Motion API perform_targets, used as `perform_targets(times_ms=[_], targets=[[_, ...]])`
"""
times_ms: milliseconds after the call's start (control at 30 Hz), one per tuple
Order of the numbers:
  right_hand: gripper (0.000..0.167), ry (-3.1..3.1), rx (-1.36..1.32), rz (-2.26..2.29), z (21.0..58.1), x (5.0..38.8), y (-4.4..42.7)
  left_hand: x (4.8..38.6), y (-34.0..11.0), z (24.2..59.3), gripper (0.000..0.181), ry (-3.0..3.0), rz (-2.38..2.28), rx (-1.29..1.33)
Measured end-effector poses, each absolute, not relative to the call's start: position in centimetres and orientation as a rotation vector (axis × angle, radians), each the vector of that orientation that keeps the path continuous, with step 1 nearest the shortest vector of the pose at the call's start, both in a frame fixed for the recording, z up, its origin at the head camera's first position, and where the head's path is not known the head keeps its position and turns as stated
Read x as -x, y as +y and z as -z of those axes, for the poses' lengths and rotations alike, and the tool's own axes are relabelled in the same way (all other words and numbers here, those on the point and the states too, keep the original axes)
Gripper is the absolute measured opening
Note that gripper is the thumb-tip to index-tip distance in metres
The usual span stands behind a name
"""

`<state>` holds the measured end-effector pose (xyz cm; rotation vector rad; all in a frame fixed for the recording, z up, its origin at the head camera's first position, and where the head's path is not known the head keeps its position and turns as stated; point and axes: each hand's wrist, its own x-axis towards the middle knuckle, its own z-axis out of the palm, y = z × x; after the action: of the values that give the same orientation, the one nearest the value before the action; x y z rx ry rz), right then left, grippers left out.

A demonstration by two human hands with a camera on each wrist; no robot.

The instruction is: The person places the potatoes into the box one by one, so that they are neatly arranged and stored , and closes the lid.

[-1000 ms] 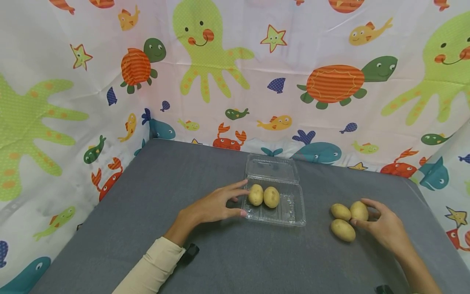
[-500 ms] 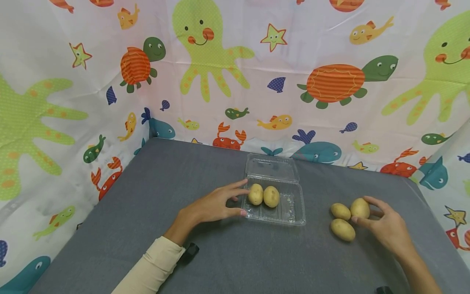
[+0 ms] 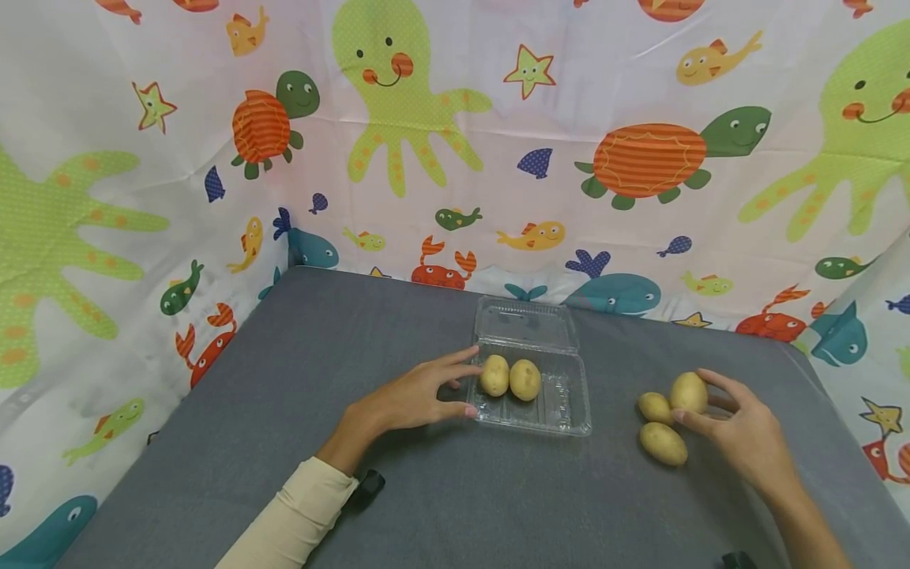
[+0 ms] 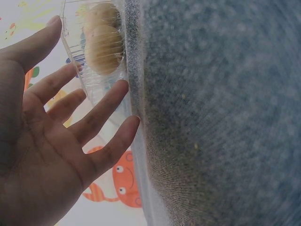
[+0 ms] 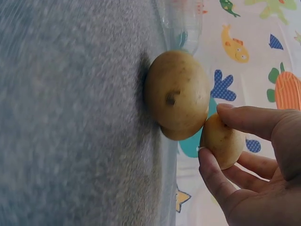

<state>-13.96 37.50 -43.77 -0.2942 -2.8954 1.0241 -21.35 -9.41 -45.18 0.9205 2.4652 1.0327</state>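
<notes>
Fingers point(image 5: 216, 182) of the right hand point(image 3: 746, 438) pinch a smooth, egg-shaped potato point(image 3: 690, 393) just clear of the cloth.

Pale yellow and faintly speckled, it's held above the grey, fine-grained tablecloth point(image 3: 249, 435), right beside two others: a small roundish potato point(image 3: 655, 408) and a longer oval potato point(image 3: 663, 444). Well across from them stands a clear, ribbed plastic box point(image 3: 529, 428), its thin lid point(image 3: 526, 325) folded back, with a left potato point(image 3: 494, 375) and a right potato point(image 3: 525, 380) upright side by side within. Long and spread wide, the left hand's point(image 3: 408, 399) fingers lie at the box's left edge; a cream sleeve point(image 3: 287, 518) wrinkles behind. Around everything hangs a creased white curtain point(image 3: 498, 205) printed with sea creatures.
</notes>
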Motion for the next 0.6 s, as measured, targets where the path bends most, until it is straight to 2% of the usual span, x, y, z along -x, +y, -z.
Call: perform_targets(times_ms=[267, 600], targets=[[0.098, -2.875, 0.267, -1.108, 43.4, 14.0, 36.4, 21.4, -9.5, 45.2, 0.072, 2.464, -1.031, -0.923], [0.091, -2.839, 0.189, -1.161, 43.7, 14.0, 34.9, 21.4, -9.4, 45.2, 0.072, 2.46, -1.034, -0.926]])
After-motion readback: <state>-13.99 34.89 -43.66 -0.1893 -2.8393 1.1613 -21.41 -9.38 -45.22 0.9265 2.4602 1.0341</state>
